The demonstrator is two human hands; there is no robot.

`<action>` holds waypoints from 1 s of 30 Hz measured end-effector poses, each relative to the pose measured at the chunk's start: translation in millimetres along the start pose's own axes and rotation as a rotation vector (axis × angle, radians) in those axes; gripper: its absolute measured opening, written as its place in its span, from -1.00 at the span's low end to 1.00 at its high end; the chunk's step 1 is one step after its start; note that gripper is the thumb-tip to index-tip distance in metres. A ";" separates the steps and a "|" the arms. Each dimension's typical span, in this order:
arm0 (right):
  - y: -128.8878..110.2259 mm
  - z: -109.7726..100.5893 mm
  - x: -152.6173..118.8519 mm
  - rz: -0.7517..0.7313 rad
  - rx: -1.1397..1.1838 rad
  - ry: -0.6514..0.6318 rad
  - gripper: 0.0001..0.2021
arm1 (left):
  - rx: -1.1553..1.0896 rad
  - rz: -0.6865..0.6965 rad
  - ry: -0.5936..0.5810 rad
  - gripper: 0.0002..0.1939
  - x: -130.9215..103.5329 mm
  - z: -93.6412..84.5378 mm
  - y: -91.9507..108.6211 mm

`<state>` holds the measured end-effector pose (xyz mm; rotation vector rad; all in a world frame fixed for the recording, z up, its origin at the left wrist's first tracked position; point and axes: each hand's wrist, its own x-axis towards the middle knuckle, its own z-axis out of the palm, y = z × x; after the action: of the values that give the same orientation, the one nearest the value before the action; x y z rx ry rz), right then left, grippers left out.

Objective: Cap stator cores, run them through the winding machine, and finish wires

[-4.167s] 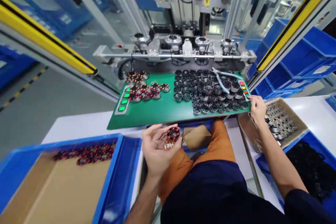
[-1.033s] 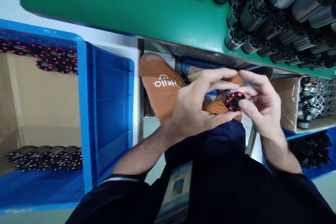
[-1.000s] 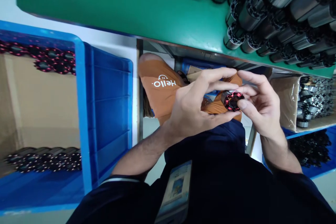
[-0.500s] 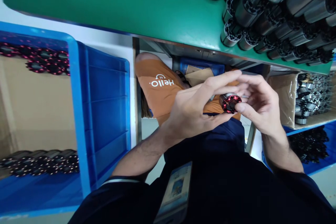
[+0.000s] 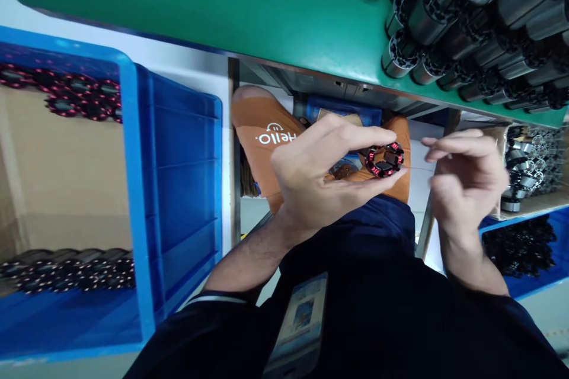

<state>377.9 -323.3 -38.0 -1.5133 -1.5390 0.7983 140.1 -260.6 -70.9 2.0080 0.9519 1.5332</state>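
My left hand point(image 5: 320, 172) grips a motor stator point(image 5: 384, 160), a short dark ring with red wire windings, between thumb and fingers. Its open end faces up toward me, above my lap. To the right, apart from the stator, my right hand point(image 5: 466, 177) is curled and a little blurred. A thin wire point(image 5: 416, 168) stretches from the stator's edge toward its thumb and index finger. Where exactly the wire ends between those fingers is hard to make out.
Rows of dark metal cylinders point(image 5: 433, 12) stand on the green table point(image 5: 200, 6). At left, a blue crate point(image 5: 133, 189) holds wound stators on cardboard. A carton of metal rings point(image 5: 528, 166) and a blue bin of black parts point(image 5: 520, 249) are at right.
My right hand has left the stator and moved right, with a thin wire now showing between them. The stator has turned slightly in my left hand, its opening showing more.
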 end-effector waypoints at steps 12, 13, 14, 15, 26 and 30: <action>-16.1 41.4 -4.2 -0.096 0.057 0.269 -0.77 | -0.125 -0.069 -0.142 -0.67 -14.0 8.7 -0.2; -18.3 46.0 -6.0 -0.022 0.122 0.266 -0.76 | -0.103 -0.087 -0.148 -0.71 -14.8 10.7 1.8; -19.5 51.3 -8.5 0.053 0.194 0.251 -0.76 | -0.070 -0.099 -0.153 -0.73 -15.4 12.4 3.3; -19.6 57.2 -11.7 0.120 0.267 0.223 -0.76 | -0.034 -0.099 -0.150 -0.74 -15.8 13.9 4.2; -3.7 85.4 -33.3 0.259 0.459 0.275 -0.76 | 0.115 0.079 -0.150 -0.70 -22.6 16.6 -6.9; -7.4 63.2 -24.3 0.197 0.451 0.158 -0.91 | 0.080 -0.009 -0.243 -0.70 -24.2 9.9 -0.5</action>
<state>317.5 -341.4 -63.8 -1.3610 -1.0185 1.0321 145.8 -277.6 -90.0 2.1818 0.9335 1.2281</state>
